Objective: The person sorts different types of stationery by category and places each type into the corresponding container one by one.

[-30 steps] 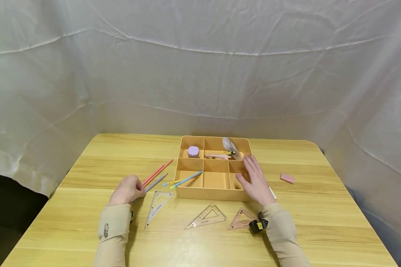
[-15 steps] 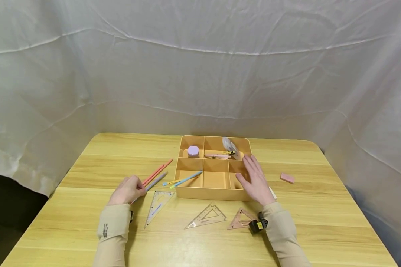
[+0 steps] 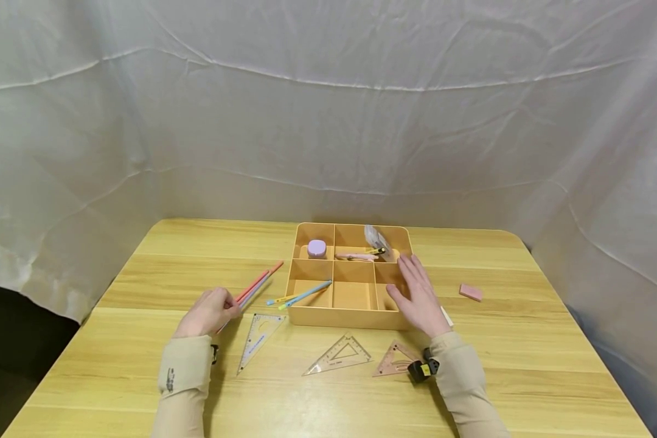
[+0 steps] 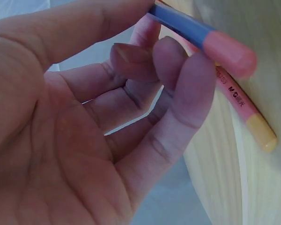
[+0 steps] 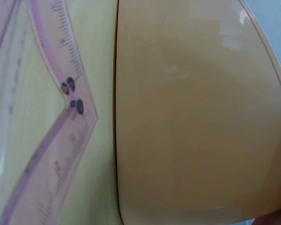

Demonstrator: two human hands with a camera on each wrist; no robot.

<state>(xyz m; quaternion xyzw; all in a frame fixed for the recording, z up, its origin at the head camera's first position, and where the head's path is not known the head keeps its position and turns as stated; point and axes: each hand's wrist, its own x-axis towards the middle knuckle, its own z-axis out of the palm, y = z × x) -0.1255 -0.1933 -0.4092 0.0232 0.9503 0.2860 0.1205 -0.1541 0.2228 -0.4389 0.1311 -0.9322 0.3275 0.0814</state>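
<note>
Left of tray [image 3: 350,317], left hand [image 3: 208,312] pinches bluish pencil [image 4: 183,24]; right hand [image 3: 420,301], fingers spread, at tray's right edge. Pencil probably light, stiff, slick; best gripped mid-barrel.

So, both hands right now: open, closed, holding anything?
Left hand: closed, pinching a blue pencil with a pink end.
Right hand: open, at the right side of the tan divided organizer.

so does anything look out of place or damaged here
Two pencils look askew: the blue pencil and yellow pencil slant out over the left wall of the tray, not fully inside their compartment. The clear packet also stands tilted in the rear right compartment. I see nothing spilled or damaged.
</note>
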